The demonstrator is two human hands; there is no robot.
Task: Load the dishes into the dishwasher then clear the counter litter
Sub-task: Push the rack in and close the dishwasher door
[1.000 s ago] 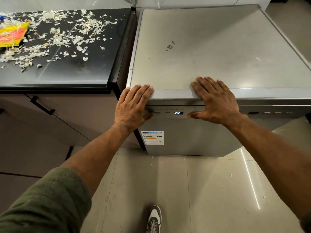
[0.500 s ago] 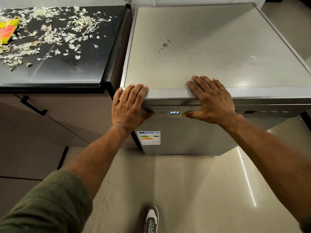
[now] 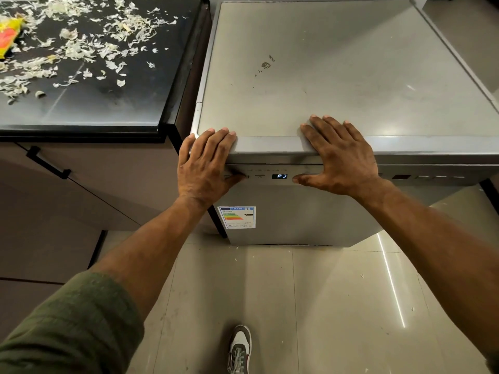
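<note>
Bottom of the frame first: a grey-and-white laced sneaker (image 3: 239,346) sits on the glossy beige floor tiles (image 3: 310,306), and a rolled-up olive green sleeve (image 3: 67,327) fills the lower left corner.

Moving up to mid-frame, both hands are on the front top edge of the boxy silver-grey metal dishwasher (image 3: 337,76), which takes up the centre and right of the frame with its door closed. The left hand (image 3: 205,166) lies flat over the front left corner, fingers straight and together on the top, thumb down on the control strip. The right hand (image 3: 343,160) is spread flat too, fingers splayed on the top, thumb touching the panel just right of the small blue-lit display (image 3: 280,176), which reads "P3". Neither hand is gripping anything. Below the left hand there's a white energy rating sticker with coloured bars (image 3: 237,217) on the door.

Further back, upper left of the frame, the shiny black countertop (image 3: 108,109) is covered in pale, papery peel scraps (image 3: 81,47). A yellow-and-red plastic wrapper (image 3: 8,36) lies at the far left edge among them. Under the counter is a brown cabinet front with a black bar handle (image 3: 47,163).
</note>
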